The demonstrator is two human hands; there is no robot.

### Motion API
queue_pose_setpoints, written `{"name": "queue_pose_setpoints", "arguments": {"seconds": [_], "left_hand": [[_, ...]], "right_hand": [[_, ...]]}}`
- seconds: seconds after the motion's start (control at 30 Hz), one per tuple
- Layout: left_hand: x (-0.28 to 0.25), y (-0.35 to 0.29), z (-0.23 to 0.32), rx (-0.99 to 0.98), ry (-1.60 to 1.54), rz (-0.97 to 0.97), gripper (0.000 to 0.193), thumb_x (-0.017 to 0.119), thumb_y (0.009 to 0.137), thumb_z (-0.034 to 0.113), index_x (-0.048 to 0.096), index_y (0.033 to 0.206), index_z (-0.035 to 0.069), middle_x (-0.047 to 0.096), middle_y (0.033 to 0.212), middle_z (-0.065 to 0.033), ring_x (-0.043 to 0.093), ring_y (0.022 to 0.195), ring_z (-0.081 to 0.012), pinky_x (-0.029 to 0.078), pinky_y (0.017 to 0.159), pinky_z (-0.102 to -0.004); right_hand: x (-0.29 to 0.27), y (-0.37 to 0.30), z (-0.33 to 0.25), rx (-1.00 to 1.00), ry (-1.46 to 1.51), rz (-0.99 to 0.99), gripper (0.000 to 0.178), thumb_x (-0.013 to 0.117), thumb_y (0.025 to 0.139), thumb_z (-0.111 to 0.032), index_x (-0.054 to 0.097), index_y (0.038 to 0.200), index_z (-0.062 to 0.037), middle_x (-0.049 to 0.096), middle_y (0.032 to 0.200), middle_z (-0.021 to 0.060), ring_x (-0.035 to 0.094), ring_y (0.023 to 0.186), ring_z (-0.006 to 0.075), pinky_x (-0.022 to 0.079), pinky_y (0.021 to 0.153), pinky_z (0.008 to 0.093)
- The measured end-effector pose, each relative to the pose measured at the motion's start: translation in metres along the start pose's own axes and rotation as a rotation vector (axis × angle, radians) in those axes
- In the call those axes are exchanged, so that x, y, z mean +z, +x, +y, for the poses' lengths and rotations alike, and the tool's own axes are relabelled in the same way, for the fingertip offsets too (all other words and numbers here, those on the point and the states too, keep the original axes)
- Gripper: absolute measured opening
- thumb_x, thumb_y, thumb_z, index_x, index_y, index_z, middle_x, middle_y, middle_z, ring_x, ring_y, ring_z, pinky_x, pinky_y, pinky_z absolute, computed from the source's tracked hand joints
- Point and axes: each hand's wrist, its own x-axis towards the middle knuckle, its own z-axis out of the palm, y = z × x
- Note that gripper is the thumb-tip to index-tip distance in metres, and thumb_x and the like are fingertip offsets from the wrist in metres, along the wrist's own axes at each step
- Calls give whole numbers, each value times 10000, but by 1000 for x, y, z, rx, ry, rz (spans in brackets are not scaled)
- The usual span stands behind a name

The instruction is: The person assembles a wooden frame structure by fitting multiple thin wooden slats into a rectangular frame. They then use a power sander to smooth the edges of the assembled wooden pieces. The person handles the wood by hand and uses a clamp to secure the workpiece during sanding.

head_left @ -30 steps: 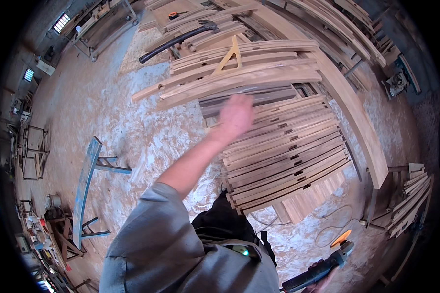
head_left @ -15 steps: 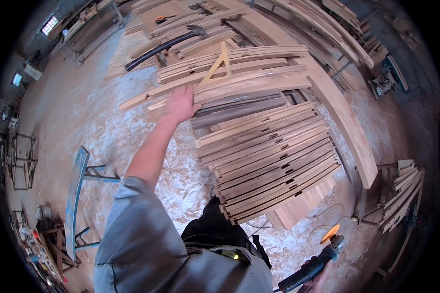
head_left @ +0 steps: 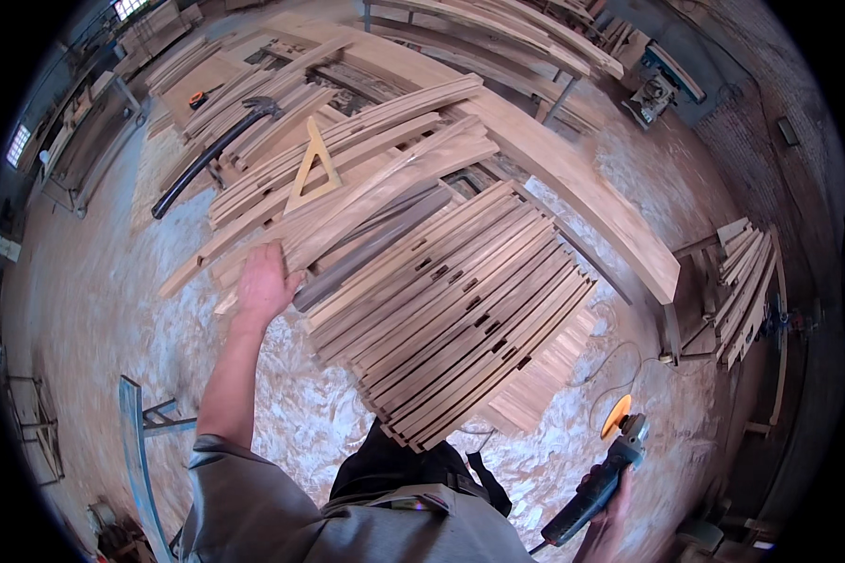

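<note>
My left hand [head_left: 268, 284] lies on the near left end of a pale curved board [head_left: 357, 211], its fingers stretched over the wood and its thumb apart. My right hand [head_left: 620, 497] is wrapped round the dark body of an angle grinder [head_left: 587, 497]. The grinder's orange disc [head_left: 616, 417] points up and away, apart from the wood. Between my hands lies a row of slotted wooden slats [head_left: 460, 310], side by side. Just beyond the curved board, a yellow triangular set square [head_left: 314, 174] rests on more slats.
A claw hammer [head_left: 211, 159] and an orange-black tape measure [head_left: 197, 98] lie on the far left wood. A thick beam [head_left: 582, 178] runs along the right side. A blue metal stand [head_left: 139, 460] is at lower left, stacked slats [head_left: 746, 291] at right. Pale dust covers the floor [head_left: 291, 403].
The view has turned, so the wood sits at a steeper slant. My left hand stays at the board's end. The grinder in my right hand has come further up into view.
</note>
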Motion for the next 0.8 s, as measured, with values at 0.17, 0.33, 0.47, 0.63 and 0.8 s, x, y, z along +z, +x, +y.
{"name": "queue_pose_setpoints", "arguments": {"seconds": [0.17,0.33,0.47,0.63,0.8], "left_hand": [[3,7,-8,-11,-1,-23,648,792,772,280,507,1261,-36,587,1126,-209,543,1083,-387,445,955,-460],[-8,21,-8,-15,6,-32,652,792,780,299,512,1277,-18,607,1083,-203,560,1055,-393,456,935,-471],[-8,38,-17,-16,43,-46,647,792,780,319,529,1271,-11,618,1081,-201,568,1070,-386,462,944,-472],[-3,46,-23,-12,23,-23,628,791,774,342,554,1236,-10,622,1117,-201,562,1120,-375,462,971,-462],[-7,45,-27,-8,70,-42,655,794,760,362,558,1249,-4,625,1138,-213,571,1128,-377,473,974,-460]], "right_hand": [[-3,4,2,29,54,10,584,559,930,-622,532,1173,-92,666,853,142,666,690,317,577,597,462],[-3,4,2,22,65,-15,589,582,900,-651,585,1113,-102,669,872,133,661,710,314,565,625,446],[0,8,0,35,72,-40,581,594,888,-661,620,1073,-111,679,892,133,659,730,315,557,645,439],[-2,14,3,1,119,-69,597,571,910,-649,593,1162,-108,697,964,111,677,647,332,573,573,493],[-12,20,1,16,132,-168,592,582,904,-653,588,1198,-139,691,978,90,694,719,332,586,622,510]]}}
